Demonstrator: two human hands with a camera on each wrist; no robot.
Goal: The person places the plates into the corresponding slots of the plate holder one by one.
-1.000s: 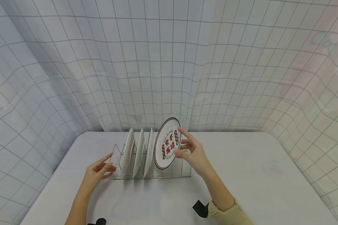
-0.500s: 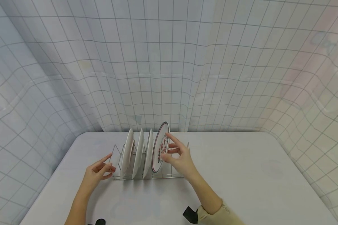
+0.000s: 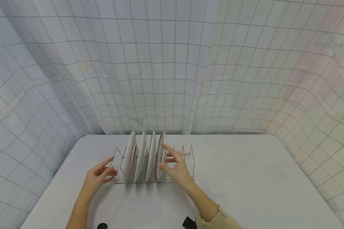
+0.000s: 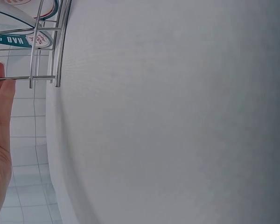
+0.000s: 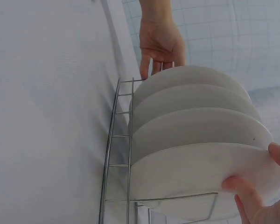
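Note:
A wire dish rack [image 3: 186, 154] stands on the white table, with several white plates [image 3: 142, 159] upright in its left part. The right hand [image 3: 177, 168] holds a white plate with a dark rim [image 3: 159, 157] by its right side, fingers and thumb at the edge. That plate stands nearly upright in the rack, just right of the others. In the right wrist view the pale back of the held plate [image 5: 191, 172] is nearest the camera, its lower edge among the wires. The left hand [image 3: 96, 176] grips the wire at the rack's left end; its fingers [image 4: 3, 109] touch the wire.
Plain white table [image 3: 246, 178] surrounds the rack on both sides and in front. A grid-patterned white curtain [image 3: 172, 79] hangs behind and at the sides. Bare rack slots lie right of the held plate. Black wrist pieces show near the bottom edge.
The right hand has moved left and down with the plate, turning it from facing the camera to edge-on and lowering it into the rack. The left hand has stayed at the rack's end.

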